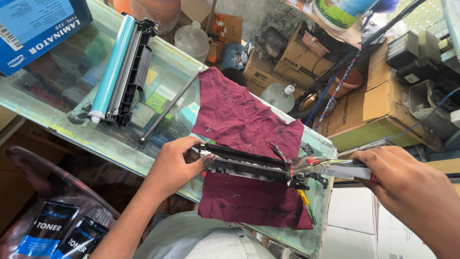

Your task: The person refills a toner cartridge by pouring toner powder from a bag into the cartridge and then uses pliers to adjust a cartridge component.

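My left hand [176, 160] grips the left end of a long black toner cartridge housing [249, 165], held level just above a crumpled maroon cloth [239, 120] on the glass table [62, 115]. My right hand [407, 187] holds a silvery foil pouch [330, 168] by its right end; the pouch's torn mouth meets the right end of the housing, near a small red part.
A drum unit with a light blue roller [115, 67] lies on the glass at the left, a thin metal rod [170, 105] beside it. A blue box [33, 29] sits top left. Black toner packets [62, 232] lie below left. Cardboard boxes and plastic jugs crowd behind the table.
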